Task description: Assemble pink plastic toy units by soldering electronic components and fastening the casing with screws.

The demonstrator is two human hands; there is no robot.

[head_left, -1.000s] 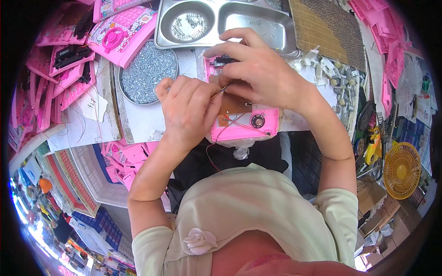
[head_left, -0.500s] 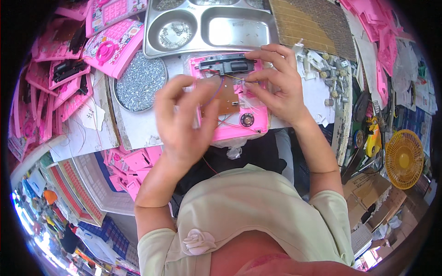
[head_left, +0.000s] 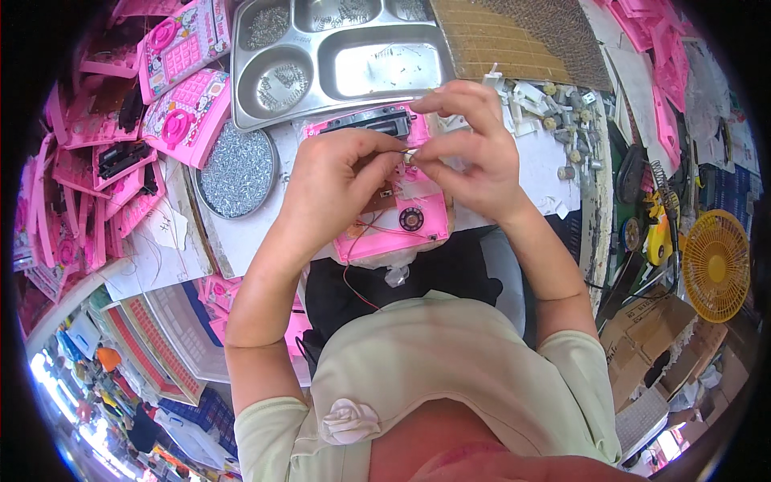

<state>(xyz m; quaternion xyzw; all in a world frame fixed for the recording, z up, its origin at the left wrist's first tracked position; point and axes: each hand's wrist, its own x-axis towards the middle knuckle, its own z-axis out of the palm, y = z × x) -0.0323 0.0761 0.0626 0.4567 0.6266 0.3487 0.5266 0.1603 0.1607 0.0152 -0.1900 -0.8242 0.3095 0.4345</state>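
An opened pink plastic toy casing [head_left: 434, 207] lies in front of me with its inside up. A black mechanism [head_left: 389, 123] sits at its far end, and a small round black speaker [head_left: 411, 218] at its near right. My left hand [head_left: 337, 181] reaches over the casing, thumb and forefinger pinched on a thin wire [head_left: 404, 150]. Facing it, my right hand [head_left: 475, 157] pinches the same spot from the right, its other fingers raised. Exactly how the wire ends meet is too small to tell. My left hand covers much of the brown circuit board [head_left: 377, 201].
Beyond the casing stands a steel compartment tray [head_left: 321, 104] with small screws. A round dish of screws [head_left: 235, 173] is at left, beside stacked pink casings [head_left: 181, 104]. Small motors [head_left: 566, 128] lie at right. A yellow basket [head_left: 716, 265] is far right.
My left hand, blurred before, has come right and closed at my right fingertips. My right hand has shifted slightly left. The whole view has moved a little.
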